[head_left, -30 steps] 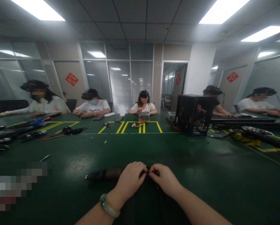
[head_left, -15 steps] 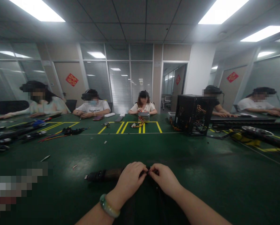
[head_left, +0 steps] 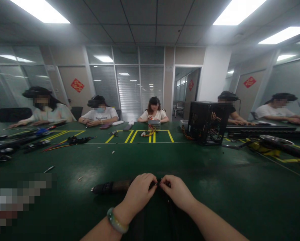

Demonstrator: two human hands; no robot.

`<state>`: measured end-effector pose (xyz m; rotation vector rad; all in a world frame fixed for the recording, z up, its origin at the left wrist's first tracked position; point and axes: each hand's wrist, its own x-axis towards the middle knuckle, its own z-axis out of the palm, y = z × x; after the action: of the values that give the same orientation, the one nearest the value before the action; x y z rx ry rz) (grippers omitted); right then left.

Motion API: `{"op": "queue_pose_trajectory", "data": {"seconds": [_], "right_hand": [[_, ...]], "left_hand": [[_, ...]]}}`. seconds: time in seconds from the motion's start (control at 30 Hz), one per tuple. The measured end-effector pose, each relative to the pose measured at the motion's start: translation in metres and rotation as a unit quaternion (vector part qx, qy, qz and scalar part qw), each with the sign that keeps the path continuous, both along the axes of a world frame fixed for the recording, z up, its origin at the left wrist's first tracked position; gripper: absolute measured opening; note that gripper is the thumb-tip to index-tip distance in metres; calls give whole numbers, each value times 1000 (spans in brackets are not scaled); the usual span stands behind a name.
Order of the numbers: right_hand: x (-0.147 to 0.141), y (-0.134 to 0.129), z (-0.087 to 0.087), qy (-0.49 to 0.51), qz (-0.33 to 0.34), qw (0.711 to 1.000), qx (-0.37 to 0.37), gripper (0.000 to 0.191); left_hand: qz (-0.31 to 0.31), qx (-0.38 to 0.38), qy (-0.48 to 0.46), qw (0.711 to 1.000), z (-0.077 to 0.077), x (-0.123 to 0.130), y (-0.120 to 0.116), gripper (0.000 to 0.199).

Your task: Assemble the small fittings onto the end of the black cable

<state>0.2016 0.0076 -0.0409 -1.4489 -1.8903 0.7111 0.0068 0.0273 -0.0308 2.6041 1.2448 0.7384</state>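
Observation:
Just in front of me, my left hand (head_left: 141, 190) and my right hand (head_left: 177, 191) are bent inward, with their fingertips almost meeting. Both are closed in a pinch around something dark and tiny, too small to make out. A dark, drill-like tool (head_left: 111, 187) with a metal tip lies on the table, pointing left; its right end is hidden behind my left hand. Below the wrists, a dark, long strip-like part (head_left: 173, 217) runs toward me, mostly lost in shadow.
A silver pen-like stick (head_left: 49, 169) and small bits (head_left: 80, 178) lie left on the green table (head_left: 227, 201). A black computer case (head_left: 205, 123) stands back right. Black parts with cables (head_left: 74, 140) lie left, a steering-wheel-like ring (head_left: 277, 140) right. Several people sit opposite.
My fingertips have drawn slightly apart; otherwise both hands are in the same place. At the far left, a co-worker's outstretched arm has pulled in toward the body.

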Motion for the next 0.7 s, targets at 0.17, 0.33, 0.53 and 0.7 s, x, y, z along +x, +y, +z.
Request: {"op": "queue_pose_trajectory", "data": {"seconds": [0.17,0.33,0.53,0.7], "right_hand": [[0,1,-1,7,11,1000,-15,13],[0,1,-4,22,11,1000,-14,12],[0,2,-6,23,5,1000,-5,10],[0,4,-6,16,0,1000,4,9]], "left_hand": [[-7,13,1,1000,-1,0,-1,14],[-12,13,-5,1000,-1,0,0,16],[-2,14,1,1000,-3,0,2,12],[-16,25,8,1000,-5,0,3,9]]}}
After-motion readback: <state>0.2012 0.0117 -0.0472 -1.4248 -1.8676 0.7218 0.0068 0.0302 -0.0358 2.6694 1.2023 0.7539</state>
